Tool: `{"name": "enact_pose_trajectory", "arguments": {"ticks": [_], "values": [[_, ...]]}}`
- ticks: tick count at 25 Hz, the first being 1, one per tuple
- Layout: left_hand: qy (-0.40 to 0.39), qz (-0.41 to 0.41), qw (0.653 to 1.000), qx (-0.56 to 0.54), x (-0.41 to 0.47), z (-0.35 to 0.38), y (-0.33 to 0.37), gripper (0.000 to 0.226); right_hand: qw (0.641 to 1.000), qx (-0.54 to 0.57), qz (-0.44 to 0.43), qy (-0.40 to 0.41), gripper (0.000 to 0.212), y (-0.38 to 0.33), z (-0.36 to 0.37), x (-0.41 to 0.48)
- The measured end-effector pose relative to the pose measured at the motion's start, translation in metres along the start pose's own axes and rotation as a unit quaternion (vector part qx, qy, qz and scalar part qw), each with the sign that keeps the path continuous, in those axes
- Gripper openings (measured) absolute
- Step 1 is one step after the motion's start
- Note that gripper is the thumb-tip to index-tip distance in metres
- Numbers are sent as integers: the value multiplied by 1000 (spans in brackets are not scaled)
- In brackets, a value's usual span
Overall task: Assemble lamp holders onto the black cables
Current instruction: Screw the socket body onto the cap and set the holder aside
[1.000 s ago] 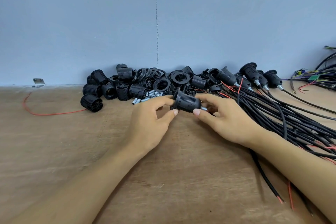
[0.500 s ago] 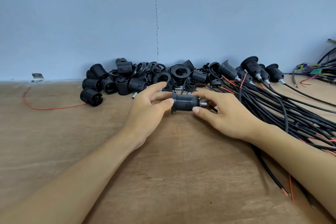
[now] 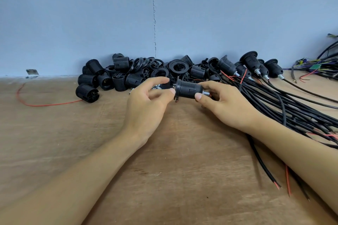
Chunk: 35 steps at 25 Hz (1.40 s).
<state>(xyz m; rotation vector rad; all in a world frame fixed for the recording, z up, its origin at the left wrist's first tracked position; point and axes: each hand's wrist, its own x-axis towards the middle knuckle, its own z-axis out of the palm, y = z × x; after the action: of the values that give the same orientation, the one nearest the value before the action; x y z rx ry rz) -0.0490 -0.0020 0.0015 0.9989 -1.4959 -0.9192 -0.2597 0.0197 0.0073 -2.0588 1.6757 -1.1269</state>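
A black threaded lamp holder (image 3: 189,90) lies on its side just above the wooden table, held between both hands. My left hand (image 3: 148,107) pinches its flanged left end with thumb and fingers. My right hand (image 3: 226,106) grips its right end, where a small metal nipple (image 3: 206,94) sticks out. A black cable (image 3: 263,166) with bared red ends runs back under my right forearm. A thick bundle of black cables (image 3: 292,107) lies to the right. Loose black holders and rings (image 3: 139,75) are piled against the wall.
Several holders fitted on cables (image 3: 256,67) lie at the back right. A tangle of coloured wires (image 3: 318,68) sits at the far right. A loose red wire (image 3: 45,104) curls on the table (image 3: 54,142) at the left. A blue wall rises behind the pile.
The holder has tilted back level and my left thumb and fingers have shifted round its flange, as if turning it. Both hands stay at the same spot.
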Motion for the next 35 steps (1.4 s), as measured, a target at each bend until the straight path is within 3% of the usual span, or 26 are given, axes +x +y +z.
{"name": "enact_pose_trajectory", "arguments": {"ticks": [6, 9, 15, 18, 22, 25, 27, 30, 35], "values": [[-5, -61, 998, -2, 3, 6, -4, 29, 998, -31, -50, -19, 29, -5, 0, -5], [-19, -71, 997, -10, 4, 7, 0, 23, 994, -54, -80, -52, 32, -8, 0, -5], [1, 12, 999, -35, 2, 3, 3, 24, 998, -48, -45, -24, 32, -3, 3, -4], [26, 43, 999, 7, -3, 3, 3, 23, 1000, -22, -10, 6, 26, -1, 2, -2], [0, 4, 998, 58, -3, 7, -2, 35, 1000, 8, -1, 8, 25, -2, 1, -1], [-27, -30, 998, 43, 0, 9, -3, 64, 999, 11, -27, -16, 27, -4, 2, -3], [-25, -36, 998, 43, 3, 9, -3, 71, 997, -26, -55, -39, 32, -5, 3, -5], [-10, -32, 999, -19, 5, 6, -1, 47, 995, -49, -55, -64, 38, -5, 4, -4], [-3, 26, 998, -61, 1, 6, -1, 43, 998, -51, -26, -10, 32, 0, 4, -2]]}}
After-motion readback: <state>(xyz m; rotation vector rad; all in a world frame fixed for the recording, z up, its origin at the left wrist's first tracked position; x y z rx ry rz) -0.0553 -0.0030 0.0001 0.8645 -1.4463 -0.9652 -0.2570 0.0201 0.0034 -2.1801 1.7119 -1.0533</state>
